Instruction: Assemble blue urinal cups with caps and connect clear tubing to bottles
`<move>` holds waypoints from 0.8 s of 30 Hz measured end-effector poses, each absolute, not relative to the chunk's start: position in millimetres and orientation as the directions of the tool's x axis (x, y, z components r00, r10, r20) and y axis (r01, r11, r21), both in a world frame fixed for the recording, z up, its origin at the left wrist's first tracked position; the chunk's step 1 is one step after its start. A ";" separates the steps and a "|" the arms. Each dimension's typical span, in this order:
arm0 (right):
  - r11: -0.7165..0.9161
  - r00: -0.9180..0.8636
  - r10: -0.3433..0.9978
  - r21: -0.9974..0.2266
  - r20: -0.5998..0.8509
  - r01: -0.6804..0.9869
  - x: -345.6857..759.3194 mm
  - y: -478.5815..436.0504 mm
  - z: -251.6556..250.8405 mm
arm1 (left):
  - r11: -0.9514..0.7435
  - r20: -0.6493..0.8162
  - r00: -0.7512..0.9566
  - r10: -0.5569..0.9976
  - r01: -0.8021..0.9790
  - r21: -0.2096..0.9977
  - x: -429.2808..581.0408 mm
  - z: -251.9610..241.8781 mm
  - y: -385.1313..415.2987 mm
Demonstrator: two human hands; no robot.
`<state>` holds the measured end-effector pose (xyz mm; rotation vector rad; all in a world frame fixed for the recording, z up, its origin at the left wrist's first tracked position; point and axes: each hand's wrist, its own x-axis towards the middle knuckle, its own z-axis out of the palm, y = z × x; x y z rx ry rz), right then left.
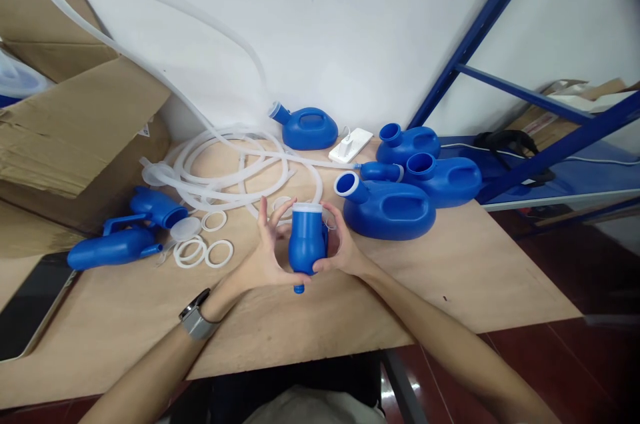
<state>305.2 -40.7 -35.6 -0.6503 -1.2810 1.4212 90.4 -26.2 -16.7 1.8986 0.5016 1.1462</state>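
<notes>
Both my hands hold a small blue plastic funnel piece [306,243] with a white rim, just above the wooden table [450,277]. My left hand [265,254] cups its left side, thumb under it and fingers partly spread. My right hand [340,247] grips its right side with curled fingers. A short blue spout points down from the piece.
Three blue urinal bottles [390,209] lie to the right, another [307,127] by the wall. Coiled clear tubing [225,164], white rings [205,252] and blue funnel parts [120,241] lie to the left. Cardboard boxes [75,124], a dark tablet [30,304], a white adapter [350,144].
</notes>
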 end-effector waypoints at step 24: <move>0.170 -0.254 0.941 -0.960 0.226 -0.222 306.6 -50.1 -38.5 | -0.302 0.294 0.526 0.798 -0.073 0.950 87.6 -6.2 -43.3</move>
